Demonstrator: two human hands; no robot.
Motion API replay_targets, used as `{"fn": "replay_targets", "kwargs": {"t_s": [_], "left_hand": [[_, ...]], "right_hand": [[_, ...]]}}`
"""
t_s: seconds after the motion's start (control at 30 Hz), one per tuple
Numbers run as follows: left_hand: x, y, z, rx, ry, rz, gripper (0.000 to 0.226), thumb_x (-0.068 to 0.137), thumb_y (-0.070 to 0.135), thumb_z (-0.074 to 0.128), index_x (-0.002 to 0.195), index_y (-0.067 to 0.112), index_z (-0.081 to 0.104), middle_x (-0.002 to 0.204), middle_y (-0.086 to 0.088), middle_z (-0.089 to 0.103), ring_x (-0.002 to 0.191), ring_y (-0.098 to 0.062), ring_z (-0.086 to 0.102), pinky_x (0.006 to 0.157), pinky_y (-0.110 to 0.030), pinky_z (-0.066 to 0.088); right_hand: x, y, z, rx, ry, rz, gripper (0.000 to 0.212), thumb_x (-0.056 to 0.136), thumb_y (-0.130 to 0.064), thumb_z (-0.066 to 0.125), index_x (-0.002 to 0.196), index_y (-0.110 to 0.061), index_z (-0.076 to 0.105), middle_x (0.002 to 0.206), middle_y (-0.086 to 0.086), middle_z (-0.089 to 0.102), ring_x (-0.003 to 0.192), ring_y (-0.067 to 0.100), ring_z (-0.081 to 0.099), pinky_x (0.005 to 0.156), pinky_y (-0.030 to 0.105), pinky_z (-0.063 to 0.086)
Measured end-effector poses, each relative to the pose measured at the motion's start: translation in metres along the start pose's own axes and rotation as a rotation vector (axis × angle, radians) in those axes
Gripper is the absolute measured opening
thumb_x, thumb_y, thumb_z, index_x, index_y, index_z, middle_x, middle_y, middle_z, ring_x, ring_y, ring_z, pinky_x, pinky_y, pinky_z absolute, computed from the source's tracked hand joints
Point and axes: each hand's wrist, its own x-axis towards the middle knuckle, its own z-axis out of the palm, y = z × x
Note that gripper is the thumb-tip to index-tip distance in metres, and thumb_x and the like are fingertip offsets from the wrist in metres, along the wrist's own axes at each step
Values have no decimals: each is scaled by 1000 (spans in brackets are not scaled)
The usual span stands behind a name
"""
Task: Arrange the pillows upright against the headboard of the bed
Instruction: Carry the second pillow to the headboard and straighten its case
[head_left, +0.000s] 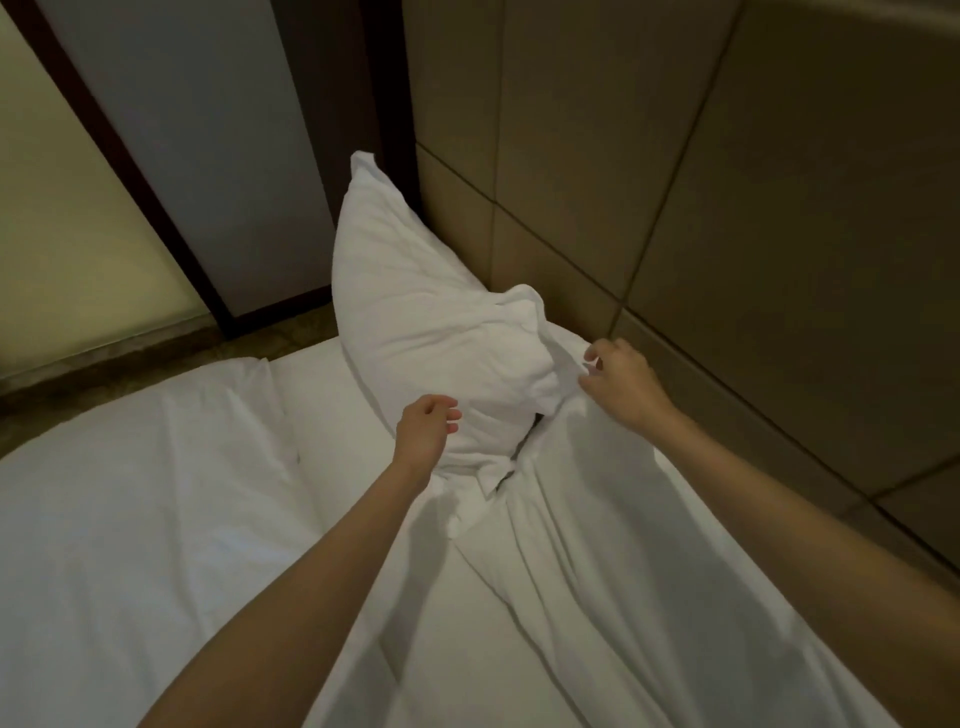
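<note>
A white pillow (415, 291) stands on its end, leaning against the padded brown headboard (727, 208) at the bed's corner. Its lower end is crumpled and folded in. My left hand (423, 434) is at the pillow's lower left edge, fingers curled and apart, holding nothing. My right hand (621, 382) hovers just right of the pillow's crumpled corner, fingers loosely spread above the sheet, with nothing in its grip. A second white pillow (649, 571) lies flat under my right arm along the headboard.
A white duvet (130, 519) covers the bed to the left. Beyond the bed's edge are a strip of floor (156, 358), a dark-framed panel (218, 156) and a pale wall (62, 208).
</note>
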Motion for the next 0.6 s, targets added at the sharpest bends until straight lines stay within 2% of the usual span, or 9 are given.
{"fn": "replay_targets", "kwargs": {"t_s": [0.07, 0.13, 0.23, 0.3, 0.37, 0.5, 0.6], "left_hand": [[-18, 8, 12, 76, -49, 98, 23, 92, 12, 44, 100, 12, 66, 103, -7, 68, 88, -21, 64, 74, -23, 48], [-32, 15, 27, 252, -124, 224, 24, 92, 13, 47, 108, 11, 65, 114, -6, 66, 100, -22, 61, 87, -27, 47], [-54, 21, 60, 676, -305, 515, 32, 96, 22, 45, 125, 16, 57, 133, -7, 55, 117, -26, 52, 100, -38, 42], [-71, 24, 90, 965, -406, 732, 38, 96, 31, 44, 132, 23, 49, 143, -4, 46, 124, -29, 44, 103, -45, 37], [-87, 25, 123, 1152, -476, 898, 43, 96, 34, 44, 138, 26, 42, 150, -2, 39, 131, -29, 38, 105, -48, 33], [-109, 19, 171, 1428, -417, 1153, 49, 96, 25, 43, 143, 24, 32, 154, -3, 33, 134, -32, 35, 106, -47, 31], [-123, 9, 189, 1641, -457, 1201, 57, 92, 19, 47, 145, 23, 26, 149, -4, 36, 131, -32, 37, 104, -46, 33]], "right_hand": [[-46, 30, -4, -49, -34, 53, 38, 89, -32, 59, 122, -13, 51, 126, 10, 51, 113, 32, 50, 91, 42, 40], [-90, 62, -6, -130, -79, 128, 48, 87, -41, 60, 126, -16, 46, 131, 9, 48, 118, 32, 45, 94, 44, 37], [-158, 104, -9, -277, -120, 226, 68, 83, -51, 62, 136, -19, 35, 139, 9, 41, 122, 32, 41, 97, 48, 35], [-197, 128, -14, -329, -133, 307, 78, 79, -56, 62, 140, -21, 28, 140, 9, 40, 123, 32, 41, 98, 51, 33], [-231, 150, -23, -301, -174, 413, 86, 77, -63, 60, 142, -20, 24, 139, 10, 42, 122, 32, 43, 97, 51, 33], [-270, 174, -42, -320, -207, 499, 82, 72, -71, 58, 129, -15, 38, 131, 10, 51, 116, 31, 50, 94, 49, 35], [-290, 179, -48, -354, -185, 506, 71, 76, -67, 57, 118, -11, 45, 119, 11, 58, 105, 31, 56, 84, 43, 41]]}}
